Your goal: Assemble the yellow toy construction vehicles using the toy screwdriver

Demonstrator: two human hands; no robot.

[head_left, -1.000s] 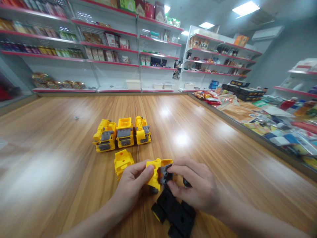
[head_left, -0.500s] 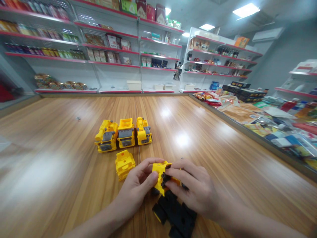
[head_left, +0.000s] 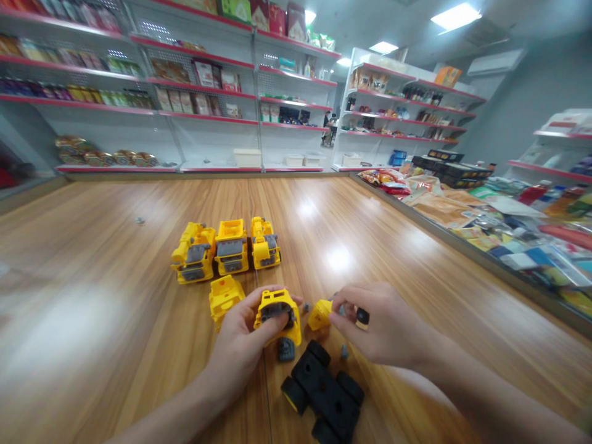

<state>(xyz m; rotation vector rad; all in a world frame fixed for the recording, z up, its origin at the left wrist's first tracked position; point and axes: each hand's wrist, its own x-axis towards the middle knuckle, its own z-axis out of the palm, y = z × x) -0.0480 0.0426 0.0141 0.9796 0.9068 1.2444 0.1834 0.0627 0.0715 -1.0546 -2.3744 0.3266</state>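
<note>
My left hand (head_left: 243, 336) is wrapped around a yellow toy truck cab (head_left: 296, 324), its thumb pressed on the dark grey insert inside. To the right, my right hand (head_left: 377, 320) pinches the edge of a small yellow toy part (head_left: 320, 314). A black piece (head_left: 363, 316) shows beneath that palm; whether it is held is unclear. Below both hands lies a black wheeled toy chassis (head_left: 326, 388). A dark grey block (head_left: 285, 349) sits under the cab. Beside my left hand rests another yellow body part (head_left: 225, 297), partly hidden by the fingers.
Three yellow toy construction trucks (head_left: 232, 246) stand in a row farther up the wooden table (head_left: 115, 296). Small grey bits (head_left: 344, 351) lie near the chassis. Packaged goods (head_left: 444, 209) cover a surface beyond the right edge. Stocked shelves (head_left: 208, 114) line the back.
My hands have moved apart. The left one has turned the yellow cab and shifted left; the right one has left the cab for the small yellow part. The chassis is more exposed.
</note>
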